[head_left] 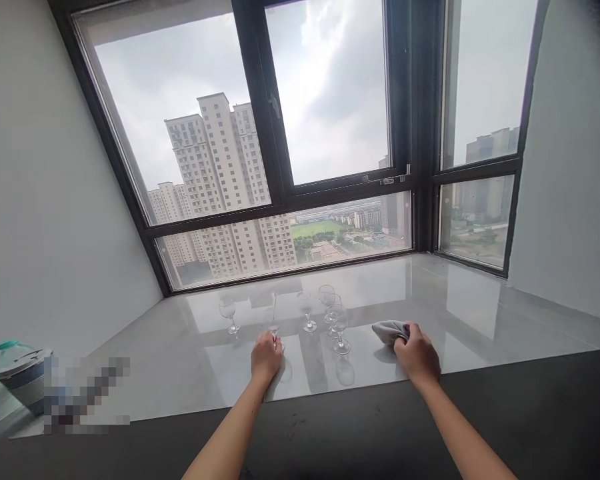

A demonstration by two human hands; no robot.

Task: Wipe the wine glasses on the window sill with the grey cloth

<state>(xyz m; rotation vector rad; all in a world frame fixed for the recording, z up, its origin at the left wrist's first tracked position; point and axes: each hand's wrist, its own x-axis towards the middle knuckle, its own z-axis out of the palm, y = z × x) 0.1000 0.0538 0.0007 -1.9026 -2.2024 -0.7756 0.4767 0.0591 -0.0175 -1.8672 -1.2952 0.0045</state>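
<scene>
My left hand point(267, 358) is closed around the stem or foot of a wine glass point(274, 320), low over the glossy windowsill point(190, 373). The clear bowl of this glass is faint, and the fingers hide part of it. To the right, my right hand point(418, 355) grips a bunched grey cloth point(389, 331), whose loose end points left. Beyond my left hand stands one short-stemmed wine glass point(227, 312), upright. Between my hands are several more, among them a lone glass point(308, 312) and a close cluster with a front glass point(341, 328).
A striped bin point(25, 380) with a turquoise item point(14, 345) stands at the far left beside a blurred patch. Dark-framed windows point(280, 200) rise behind the sill. The sill's front edge drops to a dark face point(330, 433).
</scene>
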